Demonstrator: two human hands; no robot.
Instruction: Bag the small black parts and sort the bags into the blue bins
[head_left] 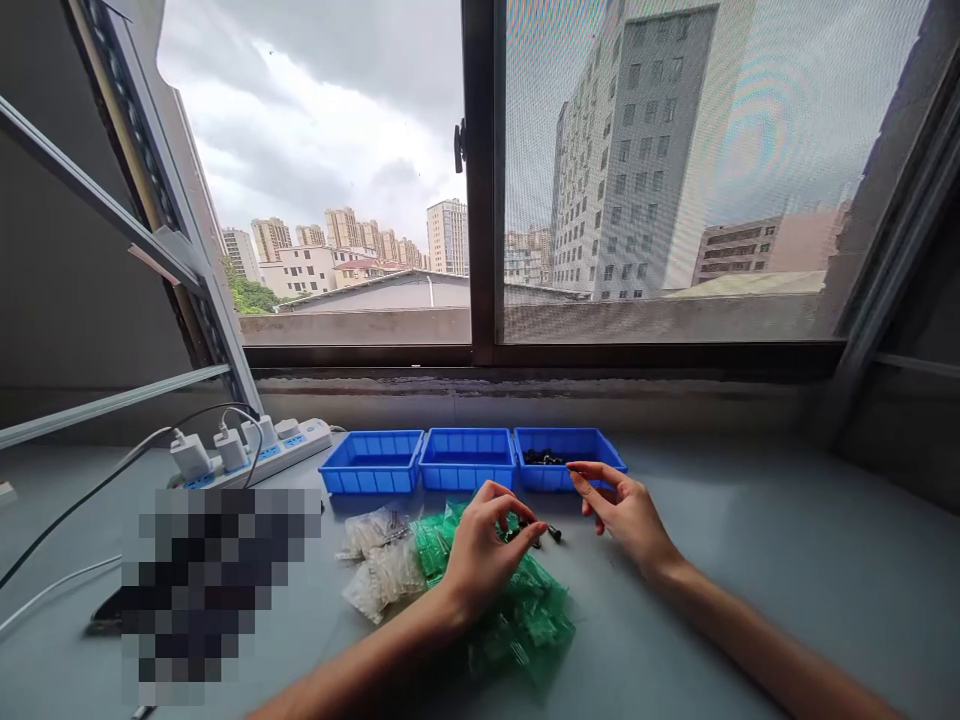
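Observation:
My left hand [487,555] is over a pile of green plastic bags [536,610], its fingers curled toward the thumb. Small dark pieces show by those fingertips, but whether they are held is hard to make out. Just right of them, a black screw-like piece [554,534] lies on the table. My right hand [626,510] is at the front right of the right blue bin [600,482], with thumb and forefinger pinched together. Anything in that pinch is too small to name. Several small black parts [544,457] lie inside this bin.
A middle blue bin [466,478] and a left blue bin [369,480] stand in the same row. Clear bags of pale parts [384,575] lie left of the green ones. A power strip [300,445] with cables and a pixelated dark object [217,590] are at the left.

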